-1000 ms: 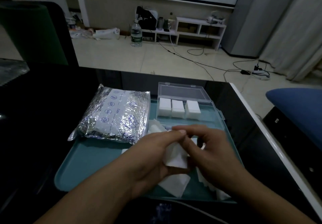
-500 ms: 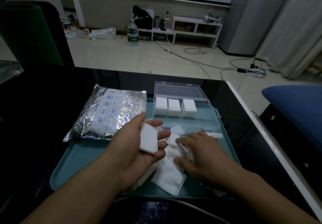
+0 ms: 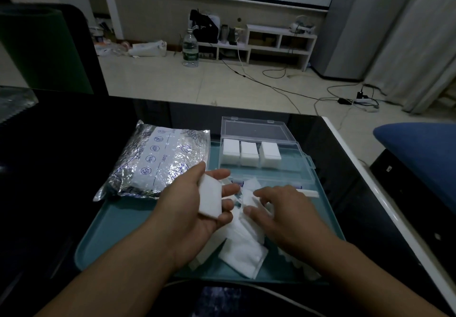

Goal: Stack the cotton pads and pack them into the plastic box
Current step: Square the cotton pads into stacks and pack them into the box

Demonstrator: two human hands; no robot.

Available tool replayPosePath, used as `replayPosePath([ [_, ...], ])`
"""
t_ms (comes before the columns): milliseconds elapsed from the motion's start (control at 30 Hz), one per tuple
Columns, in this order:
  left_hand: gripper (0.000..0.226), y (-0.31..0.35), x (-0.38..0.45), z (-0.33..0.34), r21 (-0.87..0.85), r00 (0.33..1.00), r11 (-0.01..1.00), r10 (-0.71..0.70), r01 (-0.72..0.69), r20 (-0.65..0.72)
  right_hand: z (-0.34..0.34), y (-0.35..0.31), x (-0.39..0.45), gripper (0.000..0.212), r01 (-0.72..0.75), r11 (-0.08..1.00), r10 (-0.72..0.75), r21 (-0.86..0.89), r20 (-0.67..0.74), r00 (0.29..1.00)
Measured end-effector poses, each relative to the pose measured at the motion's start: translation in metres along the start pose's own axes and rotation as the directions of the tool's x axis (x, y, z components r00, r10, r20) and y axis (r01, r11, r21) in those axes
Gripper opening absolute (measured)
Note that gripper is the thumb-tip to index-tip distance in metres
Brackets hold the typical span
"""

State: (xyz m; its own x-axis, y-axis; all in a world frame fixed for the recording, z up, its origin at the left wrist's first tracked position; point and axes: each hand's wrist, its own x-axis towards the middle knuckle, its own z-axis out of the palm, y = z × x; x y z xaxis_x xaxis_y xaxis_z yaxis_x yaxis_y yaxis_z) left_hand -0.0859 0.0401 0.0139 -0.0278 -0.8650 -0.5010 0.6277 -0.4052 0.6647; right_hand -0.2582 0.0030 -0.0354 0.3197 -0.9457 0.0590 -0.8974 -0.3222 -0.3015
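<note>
My left hand is turned palm up over the teal tray and holds a small stack of white cotton pads between thumb and fingers. Palm down, my right hand has its fingertips on a loose heap of cotton pads lying on the tray. The clear plastic box stands open at the tray's far right, lid tipped back. Three white stacks sit side by side in the box's far row.
A silver foil bag lies on the tray's far left. The tray rests on a black table with a white right edge. A blue cushion is to the right. Floor, cables and a water bottle lie beyond.
My hands, joined on one pad a second ago, have parted. The left one lifted with its stack toward the foil bag, and the right one dropped onto the loose pads.
</note>
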Motion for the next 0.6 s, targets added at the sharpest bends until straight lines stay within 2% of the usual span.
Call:
replayPosePath([
  [100,0.043,-0.001,0.001,-0.001,0.011,1.000,1.000,0.002,-0.002,-0.008,0.004,-0.005,0.003,0.037,0.011,1.000,-0.011,-0.013,-0.006,1.000],
  [200,0.044,-0.002,0.001,-0.003,0.027,1.000,1.000,0.000,0.000,-0.012,0.001,-0.006,0.004,0.026,-0.024,0.991,0.031,0.135,-0.046,0.998],
  [300,0.044,-0.001,0.002,-0.004,0.037,1.000,0.999,0.005,-0.005,-0.006,-0.004,-0.005,0.004,0.037,-0.086,0.951,0.104,0.297,-0.046,0.993],
  [367,0.044,-0.001,0.002,-0.004,0.038,1.000,0.999,0.010,-0.009,-0.003,-0.005,-0.002,0.004,0.038,-0.099,0.955,0.123,0.279,-0.068,0.990],
  [467,0.044,-0.002,0.003,-0.004,0.057,1.000,0.998,0.024,-0.024,-0.009,-0.007,-0.001,0.002,0.028,-0.076,0.963,0.128,0.259,-0.191,0.973],
  [533,0.044,-0.003,0.005,-0.006,0.070,0.999,0.997,0.040,-0.039,-0.026,-0.014,-0.006,-0.001,0.016,-0.017,0.945,0.111,0.326,-0.272,0.956],
  [600,0.044,-0.003,0.007,-0.008,0.078,0.998,0.996,0.053,-0.050,-0.041,-0.025,-0.011,-0.004,0.013,0.070,0.913,0.068,0.401,-0.320,0.945],
])
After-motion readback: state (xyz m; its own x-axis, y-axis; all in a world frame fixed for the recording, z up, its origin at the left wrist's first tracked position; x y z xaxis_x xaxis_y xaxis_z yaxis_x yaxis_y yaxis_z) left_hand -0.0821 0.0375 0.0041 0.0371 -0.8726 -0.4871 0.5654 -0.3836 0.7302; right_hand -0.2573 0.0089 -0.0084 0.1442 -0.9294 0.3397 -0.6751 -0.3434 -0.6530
